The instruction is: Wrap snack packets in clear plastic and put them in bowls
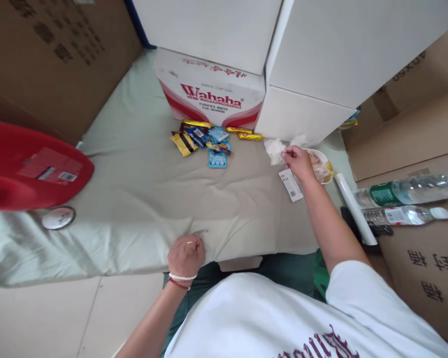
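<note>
My right hand [297, 160] reaches to the right part of the cloth-covered table, thumb and fingertips pinched at a crumpled white tissue [274, 150]. Close beside that hand lie a white packet with a barcode [291, 185] and a round bowl [323, 161] with wrappers or scraps in it. My left hand [186, 254] rests in a fist on the table's front edge, a ring on one finger. Farther back, a pile of small packaged snacks includes a yellow and black packet [183, 144], light blue packets [217, 159] and yellow bars [250, 136].
A Wahaha carton [212, 94] and white boxes [313, 54] stand along the back. At left are a red plastic object [30, 164], a round badge-like disc [58, 218] and a large cardboard box [56, 59]. Plastic bottles [410, 191] and a white roll [354, 209] lie at right.
</note>
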The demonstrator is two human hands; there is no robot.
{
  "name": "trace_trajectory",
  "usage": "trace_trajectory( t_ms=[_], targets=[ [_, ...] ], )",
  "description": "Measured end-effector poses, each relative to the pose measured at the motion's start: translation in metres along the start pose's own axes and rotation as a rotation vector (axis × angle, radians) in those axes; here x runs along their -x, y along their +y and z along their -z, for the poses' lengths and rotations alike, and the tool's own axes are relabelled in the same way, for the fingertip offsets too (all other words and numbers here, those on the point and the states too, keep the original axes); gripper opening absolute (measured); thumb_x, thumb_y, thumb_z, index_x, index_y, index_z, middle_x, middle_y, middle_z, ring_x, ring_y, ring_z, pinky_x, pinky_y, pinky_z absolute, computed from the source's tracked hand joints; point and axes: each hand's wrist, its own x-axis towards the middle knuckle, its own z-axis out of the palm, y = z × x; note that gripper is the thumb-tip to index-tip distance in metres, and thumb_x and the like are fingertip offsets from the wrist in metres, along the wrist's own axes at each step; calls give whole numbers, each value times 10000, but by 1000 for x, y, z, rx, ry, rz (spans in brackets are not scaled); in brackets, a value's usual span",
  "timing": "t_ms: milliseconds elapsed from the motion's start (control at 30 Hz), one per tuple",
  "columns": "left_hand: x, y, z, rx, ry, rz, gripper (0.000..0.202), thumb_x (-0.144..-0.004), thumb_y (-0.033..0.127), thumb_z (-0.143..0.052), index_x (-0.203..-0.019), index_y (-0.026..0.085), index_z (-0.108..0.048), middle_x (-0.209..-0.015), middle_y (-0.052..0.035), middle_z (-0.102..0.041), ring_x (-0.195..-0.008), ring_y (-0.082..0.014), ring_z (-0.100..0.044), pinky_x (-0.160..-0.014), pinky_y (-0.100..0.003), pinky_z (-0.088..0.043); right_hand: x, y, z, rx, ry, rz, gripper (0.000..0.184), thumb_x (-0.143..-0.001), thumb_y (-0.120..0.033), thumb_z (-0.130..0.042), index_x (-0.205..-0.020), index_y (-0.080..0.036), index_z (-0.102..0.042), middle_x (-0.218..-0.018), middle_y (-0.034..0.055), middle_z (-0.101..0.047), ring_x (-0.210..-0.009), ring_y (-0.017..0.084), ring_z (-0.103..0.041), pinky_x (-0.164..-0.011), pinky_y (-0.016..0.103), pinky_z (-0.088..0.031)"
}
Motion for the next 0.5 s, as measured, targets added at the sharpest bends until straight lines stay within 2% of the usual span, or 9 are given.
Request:
trace_trajectory(
  t_ms=[100,200,300,400,467,500],
  targets=[
    [-6,2,5,129,-62,145,173,-879,213,-615,-712,240,-584,-661,-30,-624,-666,-205,-590,-684,-329,-432,64,4,-15,-740,-137,-126,271,-777,-432,-736,-948,-263,-612,-783,-8,-625,-633,151,-563,-573,275,-489],
    [-20,15,11,330,-199,319,104,-893,288,-612,-837,228,-675,-718,-28,-658,-704,-204,-615,-692,-322,-453,125,11,-36,-1101,-289,-269,398,-662,-490,-828,-902,-259,-610,-718,-29,-576,-531,111,-449,-445,230,-410],
    [-41,45,8,712,-348,489,191,-908,410,-667,-916,226,-719,-797,-28,-704,-731,-177,-637,-673,-292,-478,169,14,-58,-1245,-383,-386,390,-683,-502,-825,-881,-237,-618,-709,-23,-593,-473,81,-358,-369,204,-329],
    [-60,85,-5,1172,-507,733,373,-890,559,-717,-1021,211,-748,-899,-50,-729,-828,-184,-672,-628,-265,-506,196,11,-75,-1290,-446,-432,322,-690,-407,-841,-856,-234,-625,-690,-32,-611,-459,66,-351,-381,189,-326],
    [-70,107,-15,1422,-553,868,418,-824,575,-801,-1003,201,-747,-932,-44,-730,-859,-181,-675,-657,-265,-537,205,8,-81,-1264,-452,-456,307,-649,-314,-871,-846,-235,-651,-675,-41,-617,-477,70,-399,-413,192,-354],
    [-73,114,-18,1511,-538,917,410,-771,541,-862,-958,198,-740,-923,-31,-727,-847,-168,-670,-676,-261,-544,207,7,-82,-1250,-430,-469,311,-629,-284,-883,-847,-236,-666,-677,-42,-625,-497,79,-437,-429,199,-371]
  ],
)
